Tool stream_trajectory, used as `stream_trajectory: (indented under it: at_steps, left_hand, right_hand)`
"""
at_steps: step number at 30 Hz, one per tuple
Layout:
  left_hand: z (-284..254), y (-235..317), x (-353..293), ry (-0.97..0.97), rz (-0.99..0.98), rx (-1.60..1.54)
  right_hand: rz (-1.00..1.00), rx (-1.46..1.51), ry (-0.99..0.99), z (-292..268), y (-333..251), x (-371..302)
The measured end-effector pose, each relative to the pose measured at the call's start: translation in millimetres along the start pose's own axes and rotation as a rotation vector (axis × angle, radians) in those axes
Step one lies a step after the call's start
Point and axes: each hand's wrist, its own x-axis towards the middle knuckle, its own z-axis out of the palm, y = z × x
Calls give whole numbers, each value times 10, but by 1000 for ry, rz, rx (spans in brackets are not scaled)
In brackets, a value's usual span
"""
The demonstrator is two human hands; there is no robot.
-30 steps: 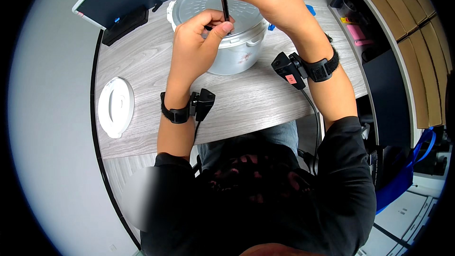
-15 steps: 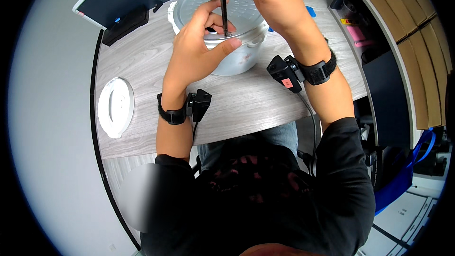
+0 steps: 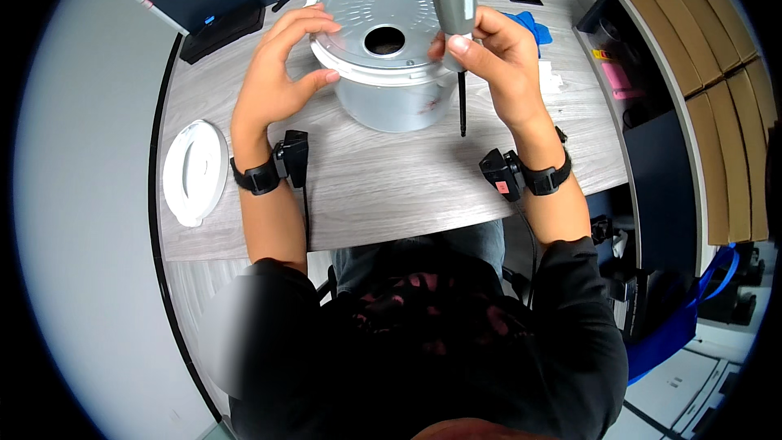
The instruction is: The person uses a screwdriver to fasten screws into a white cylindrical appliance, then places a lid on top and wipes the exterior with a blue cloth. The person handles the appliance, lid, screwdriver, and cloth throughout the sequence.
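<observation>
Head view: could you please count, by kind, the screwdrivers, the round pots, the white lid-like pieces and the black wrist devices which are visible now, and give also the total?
Screwdriver: 1
Round pot: 1
White lid-like piece: 1
Black wrist devices, left one and right one: 2
Total: 5

The grey wood-grain surface [image 3: 391, 183] carries a pot [image 3: 387, 104], a white ring [image 3: 217, 167], a black block [image 3: 220, 35] and a blue item [image 3: 538, 30].
</observation>
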Motion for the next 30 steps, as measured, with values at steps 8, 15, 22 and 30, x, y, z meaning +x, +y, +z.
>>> stream_trajectory:
  at_steps: [8,15,22,30]
  left_hand:
    - [73,47,32,70,56,48]
    - [390,327,135,101,186,138]
    - [678,470,178,193,216,202]
    - [790,556,170,243,149,237]
  right_hand:
    - [-69,-47,112,26,74,-76]
    - [-88,-107,155,-118,107,-102]
    - [-17,-61,174,-267,187,-142]
    - [-36,-32,167,-345,250,-91]
